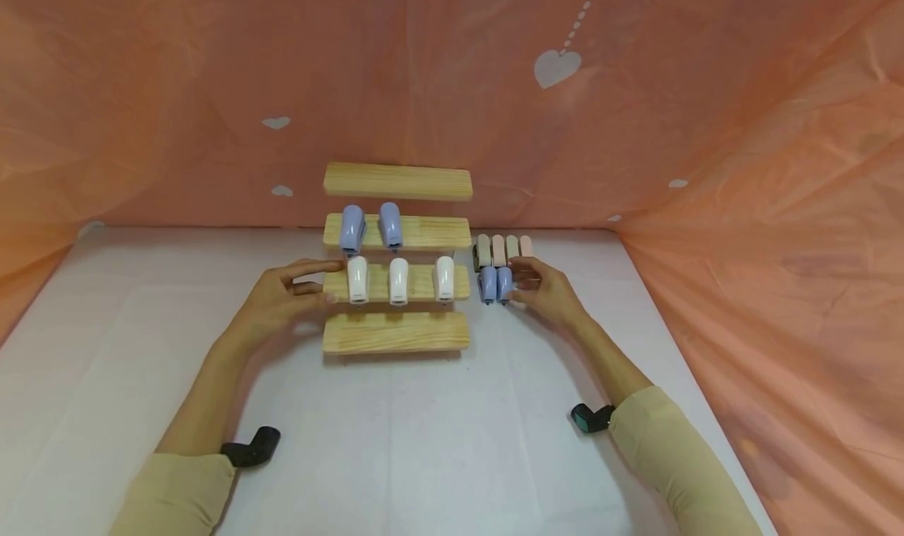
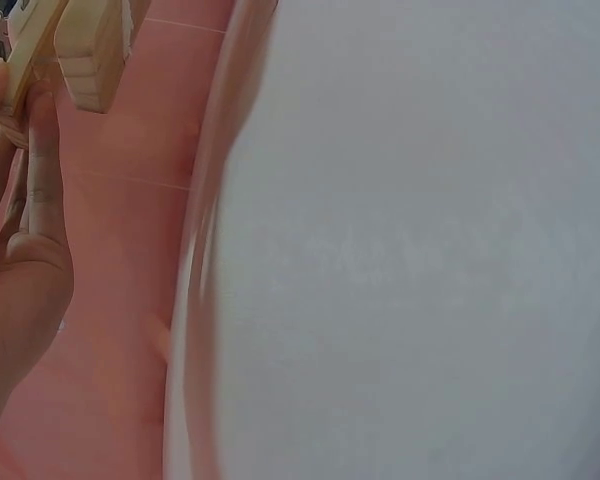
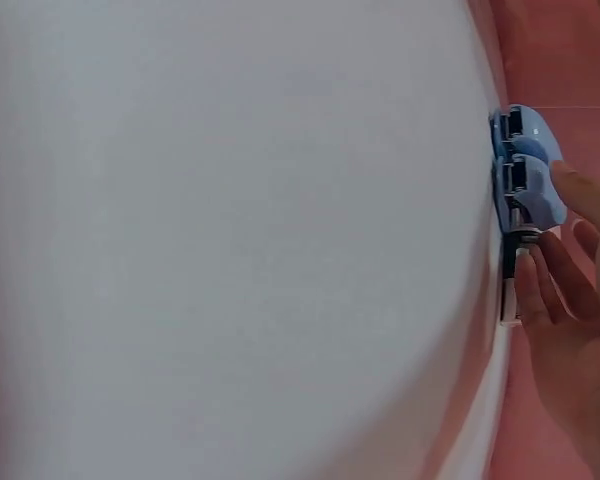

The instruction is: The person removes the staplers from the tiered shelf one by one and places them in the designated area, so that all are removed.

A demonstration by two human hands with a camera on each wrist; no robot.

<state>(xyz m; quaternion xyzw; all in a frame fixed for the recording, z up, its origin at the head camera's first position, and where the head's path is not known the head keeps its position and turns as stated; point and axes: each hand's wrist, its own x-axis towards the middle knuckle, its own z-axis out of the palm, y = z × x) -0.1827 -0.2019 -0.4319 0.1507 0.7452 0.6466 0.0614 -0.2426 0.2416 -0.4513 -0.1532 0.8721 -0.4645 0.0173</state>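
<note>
My left hand (image 1: pixel 278 300) grips the left end of a tiered wooden shelf (image 1: pixel 395 336), thumb and fingers about one plank (image 2: pixel 38 50). Three white mini staplers (image 1: pixel 399 281) stand spaced along that plank. On the tier behind are two blue mini staplers (image 1: pixel 391 226), towards its left. Right of the shelf, my right hand (image 1: pixel 554 293) pinches the right-hand one of two blue staplers (image 1: pixel 504 282) on the table; in the right wrist view its thumb touches the stapler's (image 3: pixel 540 195) top. The other blue stapler (image 1: pixel 487 285) sits right beside it.
A row of several pale pink, beige and greenish staplers (image 1: pixel 497 249) stands just behind the blue pair. The white table (image 1: pixel 424 442) ends at an orange-pink curtain (image 1: pixel 212 128) at the back and sides. The top (image 1: pixel 398 181) and lowest shelf tiers show bare wood.
</note>
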